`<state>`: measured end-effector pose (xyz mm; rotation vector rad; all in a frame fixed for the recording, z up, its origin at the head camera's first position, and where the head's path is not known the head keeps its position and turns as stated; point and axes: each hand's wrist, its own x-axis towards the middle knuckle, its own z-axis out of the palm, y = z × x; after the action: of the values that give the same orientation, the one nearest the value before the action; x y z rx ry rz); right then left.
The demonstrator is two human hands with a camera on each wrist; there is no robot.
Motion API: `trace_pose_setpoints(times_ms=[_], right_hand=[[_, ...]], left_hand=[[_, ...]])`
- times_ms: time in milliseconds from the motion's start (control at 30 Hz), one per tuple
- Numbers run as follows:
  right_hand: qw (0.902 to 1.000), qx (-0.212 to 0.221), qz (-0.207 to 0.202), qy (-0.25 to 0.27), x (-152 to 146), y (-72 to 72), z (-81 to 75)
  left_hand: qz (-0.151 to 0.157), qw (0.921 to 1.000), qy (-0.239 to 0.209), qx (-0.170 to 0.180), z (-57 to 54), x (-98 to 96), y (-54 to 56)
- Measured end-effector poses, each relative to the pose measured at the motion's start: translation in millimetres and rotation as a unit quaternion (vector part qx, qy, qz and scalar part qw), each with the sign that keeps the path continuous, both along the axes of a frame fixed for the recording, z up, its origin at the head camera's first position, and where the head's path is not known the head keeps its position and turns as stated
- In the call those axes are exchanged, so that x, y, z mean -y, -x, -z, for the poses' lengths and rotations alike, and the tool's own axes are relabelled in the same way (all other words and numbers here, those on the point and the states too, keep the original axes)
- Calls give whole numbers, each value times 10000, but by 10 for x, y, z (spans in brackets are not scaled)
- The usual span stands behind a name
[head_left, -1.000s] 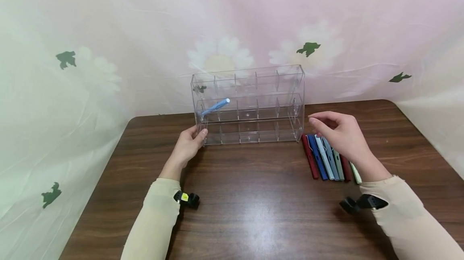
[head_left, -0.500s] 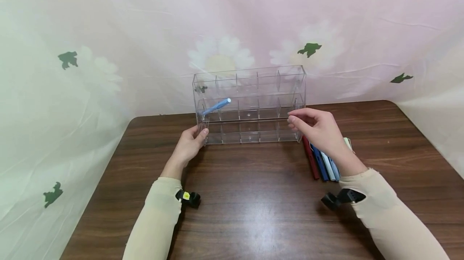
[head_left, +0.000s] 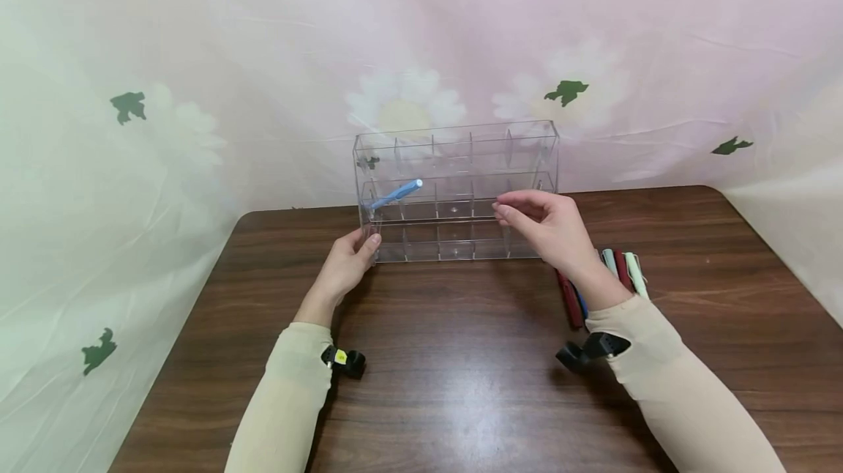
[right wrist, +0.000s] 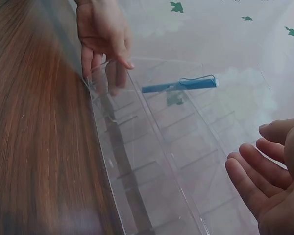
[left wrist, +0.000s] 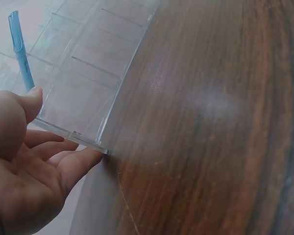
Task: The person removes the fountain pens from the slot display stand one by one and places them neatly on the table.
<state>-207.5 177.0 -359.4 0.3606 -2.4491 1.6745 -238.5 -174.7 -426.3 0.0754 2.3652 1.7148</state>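
A clear plastic organizer [head_left: 454, 250] with tiered, divided compartments stands at the back of the table. My left hand [head_left: 349, 262] grips its left end, thumb in front and fingers behind the side wall, as the left wrist view shows. One blue pen [head_left: 397, 193] leans at a slant in the leftmost compartment of the middle tier, its white-tipped end up and to the right; its clip shows in the right wrist view [right wrist: 198, 81]. My right hand [head_left: 543, 228] hovers before the organizer's right part, fingers loosely bent and holding nothing.
A row of pens lies right of the organizer, partly hidden by my right forearm; a dark red pen [head_left: 569, 301] and a pale green pen [head_left: 635, 275] show. A flowered cloth [head_left: 296, 92] hangs behind the wooden table [head_left: 421, 356].
My right hand has moved left from above the row of pens to in front of the organizer. My left hand and the blue pen keep their places.
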Motion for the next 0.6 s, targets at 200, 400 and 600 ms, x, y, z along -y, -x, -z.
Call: trace_pose_setpoints(times_ms=[200, 400, 600], right_hand=[[9999, -35, -24, -120, 121, 50, -14], [9998, -142, -170, -25, 252, 109, -21], [9991, -271, -301, 117, 373, 167, -35]], left_hand=[[-37, 10000, -58, -16, 15, -9, 10], [-65, 10000, -39, 23, 9, -4, -2], [-79, 10000, -1, 11, 21, 4, -1]])
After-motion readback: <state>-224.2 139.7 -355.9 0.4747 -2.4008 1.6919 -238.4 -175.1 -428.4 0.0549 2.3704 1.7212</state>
